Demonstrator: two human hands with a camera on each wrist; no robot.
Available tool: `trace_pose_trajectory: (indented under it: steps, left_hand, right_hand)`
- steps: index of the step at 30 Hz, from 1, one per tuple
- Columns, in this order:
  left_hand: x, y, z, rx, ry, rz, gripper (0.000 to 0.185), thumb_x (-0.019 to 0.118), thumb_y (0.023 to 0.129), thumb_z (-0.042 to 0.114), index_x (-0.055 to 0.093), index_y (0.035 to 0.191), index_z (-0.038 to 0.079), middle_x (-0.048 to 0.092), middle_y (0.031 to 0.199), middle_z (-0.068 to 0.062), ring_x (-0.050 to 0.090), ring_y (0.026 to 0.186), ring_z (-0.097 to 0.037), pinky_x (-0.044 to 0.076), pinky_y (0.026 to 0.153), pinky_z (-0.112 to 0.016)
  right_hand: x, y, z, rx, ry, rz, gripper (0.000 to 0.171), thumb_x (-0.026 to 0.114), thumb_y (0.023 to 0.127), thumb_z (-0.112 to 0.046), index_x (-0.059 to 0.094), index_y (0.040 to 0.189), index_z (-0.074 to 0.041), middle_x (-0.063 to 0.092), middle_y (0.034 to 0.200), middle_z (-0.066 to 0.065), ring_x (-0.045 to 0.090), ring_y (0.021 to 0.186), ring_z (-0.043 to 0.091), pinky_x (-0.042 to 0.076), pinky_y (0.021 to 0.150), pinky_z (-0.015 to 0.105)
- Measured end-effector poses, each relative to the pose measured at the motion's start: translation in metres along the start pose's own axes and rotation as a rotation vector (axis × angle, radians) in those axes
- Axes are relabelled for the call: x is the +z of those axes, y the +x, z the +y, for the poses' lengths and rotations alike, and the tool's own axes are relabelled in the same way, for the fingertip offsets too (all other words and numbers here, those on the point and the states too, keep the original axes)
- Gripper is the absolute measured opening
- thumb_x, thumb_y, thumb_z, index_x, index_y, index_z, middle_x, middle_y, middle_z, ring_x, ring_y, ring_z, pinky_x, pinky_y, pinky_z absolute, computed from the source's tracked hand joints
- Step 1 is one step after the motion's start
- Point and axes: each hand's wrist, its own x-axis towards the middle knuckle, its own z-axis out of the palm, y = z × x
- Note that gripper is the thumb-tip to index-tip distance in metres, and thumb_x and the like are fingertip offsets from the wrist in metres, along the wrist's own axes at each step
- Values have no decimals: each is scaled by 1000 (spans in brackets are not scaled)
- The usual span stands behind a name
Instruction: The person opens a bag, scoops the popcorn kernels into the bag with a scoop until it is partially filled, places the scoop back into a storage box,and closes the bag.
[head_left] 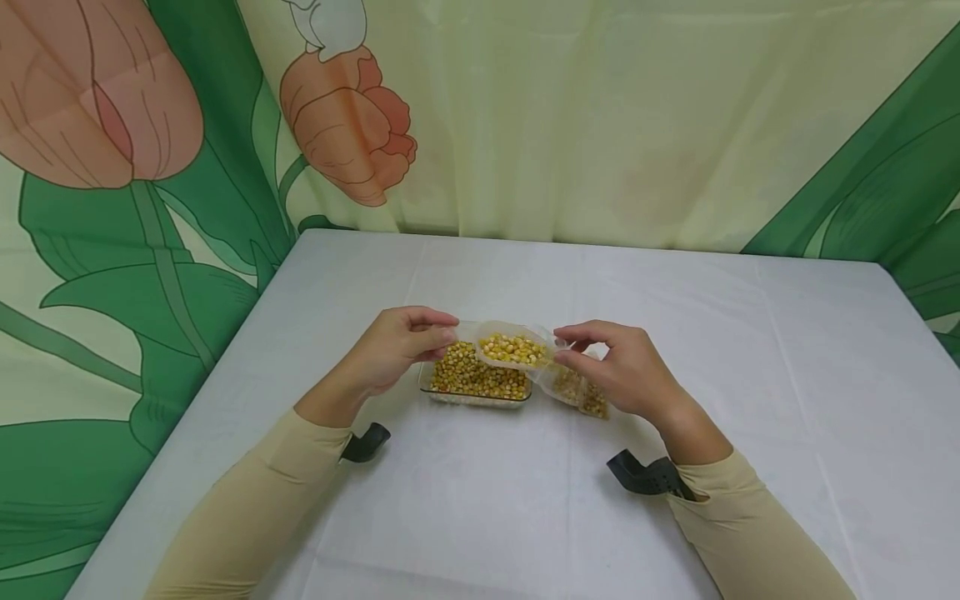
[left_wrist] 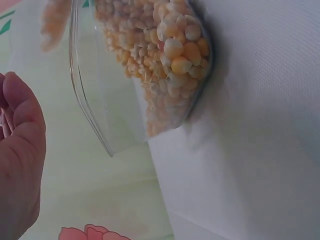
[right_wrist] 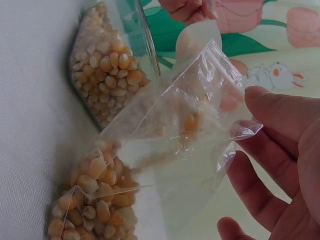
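Both hands are raised over the counter [head_left: 750, 375], a small clear bag [head_left: 513, 346] of corn kernels stretched between them. The left hand [head_left: 397, 350] pinches the bag's left edge between thumb and curled fingers. The right hand [head_left: 622, 367] pinches the right edge the same way; its wrist view shows the thin plastic right by the thumb [right_wrist: 280, 112]. Directly beneath the bag, between the hands, sits a clear tray [head_left: 476, 383] filled with kernels. A second bag of kernels [head_left: 581, 393] lies on the counter just under the right hand, beside the tray. A floral curtain [head_left: 525, 117] hangs behind.
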Motion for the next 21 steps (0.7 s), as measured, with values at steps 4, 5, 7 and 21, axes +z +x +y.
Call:
trace_pose_trajectory:
  steps: [4,5,7,21]
  left_hand:
    - [2,0,2,0,17,-1,29,64,96,0,61,122,-13,66,94,-9,64,86,-22,55,79,-26]
    - [3,-1,3,1,25,0,29,64,96,0,61,122,-13,66,95,-8,64,88,-23,56,80,-26]
    - [4,-1,3,3,37,3,28,65,96,1,62,121,-11,67,96,-8,64,91,-27,56,81,-27]
    - [14,0,10,43,110,-6,26,69,95,7,67,119,-4,68,100,-12,63,99,-39,56,86,-37]
  right_hand:
    - [0,0,0,-2,6,3,25,76,91,-15,75,115,-7,73,102,4,62,89,19,43,55,27]
    - [0,0,0,-2,8,3,25,76,91,-15,75,114,-7,73,102,4,62,88,19,43,54,27]
    - [1,1,0,-2,10,3,25,76,91,-15,75,115,-7,73,102,4,62,87,18,43,54,27]
    - [1,1,0,-9,20,3,25,76,91,-14,75,114,-7,73,101,4,61,81,20,41,52,27]
